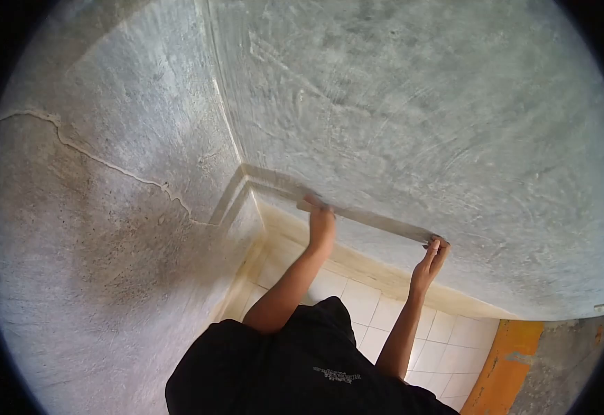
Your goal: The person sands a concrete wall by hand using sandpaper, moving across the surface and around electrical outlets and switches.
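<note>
A long, thin grey-brown strip (385, 223) lies along the grey wall, stretching between my two hands a little above the lower edge of the grey finish. My left hand (321, 209) is closed at its left end, near the corner, and slightly blurred. Toward the right end, my right hand (435, 250) presses with bent fingers and a raised thumb at the wall. Darker bands (267, 178) run across the wall left of my left hand and turn round the corner onto the adjoining wall.
The left wall (108, 242) has a long crack (125, 171) and a brown stain. Below are white floor tiles (360, 301) with a cream border (364, 266). An orange-painted strip (506, 366) edges rough grey concrete (564, 360) at lower right.
</note>
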`<action>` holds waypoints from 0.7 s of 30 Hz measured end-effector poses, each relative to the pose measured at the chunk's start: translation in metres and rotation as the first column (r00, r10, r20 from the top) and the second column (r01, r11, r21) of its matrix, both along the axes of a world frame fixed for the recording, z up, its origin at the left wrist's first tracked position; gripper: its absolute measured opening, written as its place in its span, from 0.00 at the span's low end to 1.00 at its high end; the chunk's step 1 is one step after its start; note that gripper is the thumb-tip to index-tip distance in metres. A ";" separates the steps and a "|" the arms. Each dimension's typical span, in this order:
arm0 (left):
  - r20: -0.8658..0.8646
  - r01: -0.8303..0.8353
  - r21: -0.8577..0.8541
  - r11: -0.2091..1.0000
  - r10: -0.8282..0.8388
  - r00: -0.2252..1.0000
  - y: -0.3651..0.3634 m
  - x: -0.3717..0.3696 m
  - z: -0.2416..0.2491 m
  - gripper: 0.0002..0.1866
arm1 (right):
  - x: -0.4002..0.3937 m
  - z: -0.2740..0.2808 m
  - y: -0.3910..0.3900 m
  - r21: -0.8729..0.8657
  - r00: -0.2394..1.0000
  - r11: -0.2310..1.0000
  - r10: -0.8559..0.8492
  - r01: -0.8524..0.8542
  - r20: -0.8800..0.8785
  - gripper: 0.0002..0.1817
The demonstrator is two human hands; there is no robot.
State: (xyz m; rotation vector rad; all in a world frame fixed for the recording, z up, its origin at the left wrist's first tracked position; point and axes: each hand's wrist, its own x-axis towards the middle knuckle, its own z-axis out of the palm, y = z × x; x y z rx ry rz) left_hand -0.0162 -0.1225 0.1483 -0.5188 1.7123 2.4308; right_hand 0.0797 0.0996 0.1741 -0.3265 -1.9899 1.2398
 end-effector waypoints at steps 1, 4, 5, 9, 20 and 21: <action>0.081 -0.011 0.074 0.997 0.004 0.997 -0.004 -0.004 0.005 0.24 | -0.001 -0.001 -0.001 -0.010 1.000 1.000 -0.007 0.007 -0.006 0.16; 0.089 -0.007 0.188 0.982 -0.010 0.996 0.003 -0.005 0.005 0.27 | -0.001 -0.004 0.004 0.021 1.000 1.000 -0.004 0.004 -0.022 0.16; 0.031 0.013 0.176 0.984 -0.019 0.999 0.008 0.003 -0.005 0.28 | 0.000 -0.006 0.006 0.039 1.000 0.999 0.004 -0.003 -0.020 0.16; -0.160 -0.139 0.132 0.982 0.159 0.974 -0.015 -0.006 0.005 0.30 | 0.001 0.000 0.002 -0.001 1.000 1.000 -0.006 0.006 0.021 0.16; 0.099 0.085 0.083 0.993 -0.093 0.991 0.056 0.018 -0.040 0.08 | -0.001 -0.007 0.005 -0.024 1.000 1.000 -0.004 0.004 -0.013 0.17; 0.090 0.081 0.185 0.979 -0.099 0.991 0.064 0.024 -0.027 0.08 | -0.001 -0.004 0.003 -0.024 1.000 1.000 -0.001 0.000 -0.023 0.17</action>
